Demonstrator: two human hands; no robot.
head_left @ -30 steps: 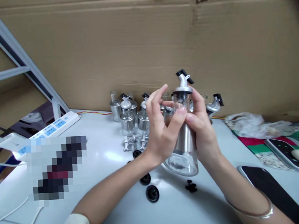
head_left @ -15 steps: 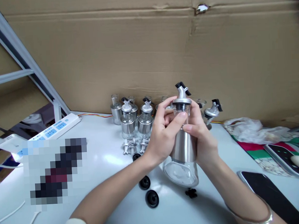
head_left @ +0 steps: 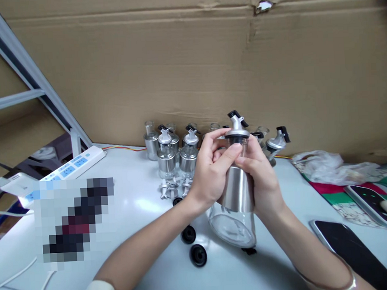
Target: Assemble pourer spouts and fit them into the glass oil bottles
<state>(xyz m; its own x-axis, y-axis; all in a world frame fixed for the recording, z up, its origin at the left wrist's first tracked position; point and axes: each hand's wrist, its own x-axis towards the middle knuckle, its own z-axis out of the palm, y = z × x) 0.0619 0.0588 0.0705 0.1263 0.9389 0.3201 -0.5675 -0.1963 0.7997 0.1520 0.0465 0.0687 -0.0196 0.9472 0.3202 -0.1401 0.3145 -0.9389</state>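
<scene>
Between your left grip [head_left: 211,174] and right grip [head_left: 265,178], above the tabletop [head_left: 126,172], is the oil bottle [head_left: 237,188]: your dial's centre. Toward ten o'clock stand other bottles [head_left: 166,161], before the upright cardboard [head_left: 176,55] at twelve; one more bottle [head_left: 276,140] is between one and two. Spouts [head_left: 172,190] lie at nine, the power strip [head_left: 67,170] farther out. Round caps [head_left: 198,255] span seven to nine; the plastic bag [head_left: 331,168] lies at three.

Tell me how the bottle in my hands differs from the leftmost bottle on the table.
The held bottle has a silver-and-black spout; the leftmost bottle has a bare glass neck. The held bottle is tilted between the left hand and right hand; the leftmost bottle stands upright on the table. Both combine clear glass with silver metal.
</scene>
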